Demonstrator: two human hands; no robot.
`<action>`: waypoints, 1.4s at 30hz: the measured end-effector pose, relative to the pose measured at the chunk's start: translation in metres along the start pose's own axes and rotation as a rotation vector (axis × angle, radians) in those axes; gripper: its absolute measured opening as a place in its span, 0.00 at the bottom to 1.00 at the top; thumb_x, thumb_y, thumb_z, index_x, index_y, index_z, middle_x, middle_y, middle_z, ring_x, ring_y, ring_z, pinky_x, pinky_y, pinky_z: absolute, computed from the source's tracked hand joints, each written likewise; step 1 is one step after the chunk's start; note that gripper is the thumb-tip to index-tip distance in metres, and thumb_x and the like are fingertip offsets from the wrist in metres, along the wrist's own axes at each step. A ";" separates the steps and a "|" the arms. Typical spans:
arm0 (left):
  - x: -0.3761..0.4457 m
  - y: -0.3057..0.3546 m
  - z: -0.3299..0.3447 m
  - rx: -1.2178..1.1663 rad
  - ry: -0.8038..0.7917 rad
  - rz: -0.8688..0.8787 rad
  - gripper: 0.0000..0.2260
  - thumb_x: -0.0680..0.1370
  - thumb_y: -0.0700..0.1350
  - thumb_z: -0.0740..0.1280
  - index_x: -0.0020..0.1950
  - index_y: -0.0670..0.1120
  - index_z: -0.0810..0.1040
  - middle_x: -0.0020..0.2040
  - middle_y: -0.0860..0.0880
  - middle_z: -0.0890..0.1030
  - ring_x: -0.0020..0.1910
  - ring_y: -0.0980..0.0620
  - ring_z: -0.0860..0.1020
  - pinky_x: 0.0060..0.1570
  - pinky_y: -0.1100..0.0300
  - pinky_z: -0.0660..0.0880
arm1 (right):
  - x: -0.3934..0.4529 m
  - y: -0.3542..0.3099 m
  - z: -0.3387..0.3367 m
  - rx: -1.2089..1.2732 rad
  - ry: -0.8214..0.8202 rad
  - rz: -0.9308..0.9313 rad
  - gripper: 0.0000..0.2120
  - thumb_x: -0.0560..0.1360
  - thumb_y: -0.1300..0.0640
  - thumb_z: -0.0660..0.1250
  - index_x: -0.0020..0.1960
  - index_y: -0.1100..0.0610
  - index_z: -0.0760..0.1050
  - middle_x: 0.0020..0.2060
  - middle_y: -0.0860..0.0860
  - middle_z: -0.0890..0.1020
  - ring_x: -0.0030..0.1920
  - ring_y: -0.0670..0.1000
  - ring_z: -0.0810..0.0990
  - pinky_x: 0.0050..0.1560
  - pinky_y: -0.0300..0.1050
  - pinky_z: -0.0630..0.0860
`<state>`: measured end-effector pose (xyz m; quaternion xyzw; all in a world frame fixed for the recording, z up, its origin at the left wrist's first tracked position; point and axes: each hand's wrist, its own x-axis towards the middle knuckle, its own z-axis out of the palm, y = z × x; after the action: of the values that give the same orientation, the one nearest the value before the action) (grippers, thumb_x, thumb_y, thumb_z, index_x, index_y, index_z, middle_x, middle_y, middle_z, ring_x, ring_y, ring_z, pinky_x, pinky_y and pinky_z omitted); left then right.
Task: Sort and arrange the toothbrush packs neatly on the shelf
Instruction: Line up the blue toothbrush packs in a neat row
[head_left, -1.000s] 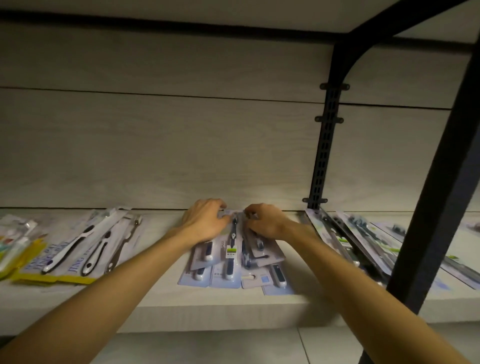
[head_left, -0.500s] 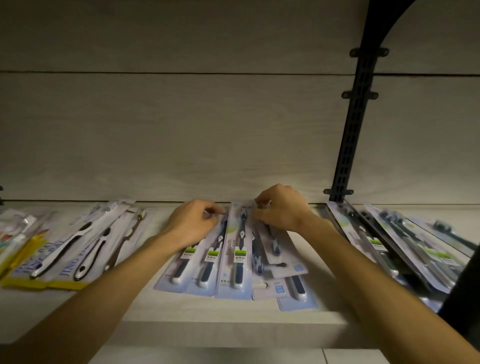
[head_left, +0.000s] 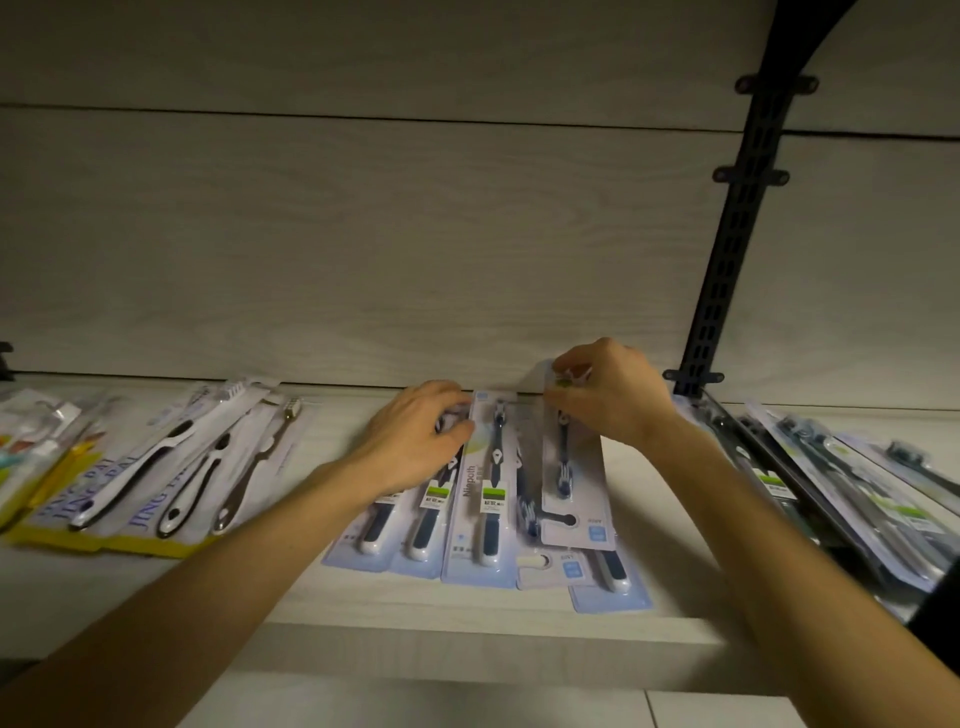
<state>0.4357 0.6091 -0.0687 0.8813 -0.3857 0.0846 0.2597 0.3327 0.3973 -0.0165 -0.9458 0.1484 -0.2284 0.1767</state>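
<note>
Several pale blue toothbrush packs (head_left: 480, 525) lie side by side in the middle of the wooden shelf (head_left: 467, 605). My left hand (head_left: 415, 434) rests flat on the leftmost packs, fingers touching the edge of the middle pack. My right hand (head_left: 610, 392) pinches the far end of one upside-down blue pack (head_left: 574, 493), which lies on top of the others with its hang hole toward me. More blue packs stick out beneath it at the shelf's front.
Yellow-edged packs (head_left: 150, 488) with black-and-white brushes lie on the left. A row of overlapping packs (head_left: 831, 483) leans on the right past the black slotted upright (head_left: 727, 260). The back wall panel stands just behind my hands.
The view has shifted closer and down. My right hand has lifted the far end of the upside-down pack toward the back wall. My left hand has slid right against the middle pack.
</note>
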 end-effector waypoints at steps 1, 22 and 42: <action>0.000 0.001 0.000 -0.025 -0.041 -0.009 0.19 0.81 0.53 0.63 0.71 0.53 0.74 0.69 0.54 0.75 0.65 0.51 0.74 0.63 0.53 0.72 | -0.001 0.000 0.001 -0.020 -0.021 -0.005 0.17 0.71 0.44 0.73 0.58 0.48 0.83 0.52 0.49 0.83 0.51 0.54 0.80 0.49 0.47 0.78; 0.000 -0.002 -0.009 -0.062 0.234 -0.174 0.09 0.75 0.51 0.70 0.55 0.54 0.82 0.47 0.58 0.83 0.47 0.56 0.80 0.48 0.56 0.79 | -0.010 -0.021 0.041 0.017 -0.222 -0.265 0.17 0.79 0.46 0.65 0.67 0.48 0.77 0.58 0.47 0.83 0.57 0.52 0.81 0.59 0.51 0.77; 0.001 0.014 0.002 -0.060 0.019 -0.048 0.17 0.77 0.58 0.67 0.65 0.55 0.79 0.60 0.57 0.80 0.58 0.56 0.77 0.57 0.54 0.76 | -0.013 -0.013 0.031 -0.007 -0.237 -0.174 0.25 0.76 0.45 0.67 0.71 0.53 0.73 0.66 0.53 0.76 0.63 0.56 0.76 0.63 0.52 0.75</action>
<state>0.4262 0.5998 -0.0651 0.8811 -0.3646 0.0751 0.2916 0.3394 0.4221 -0.0414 -0.9760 0.0445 -0.1293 0.1692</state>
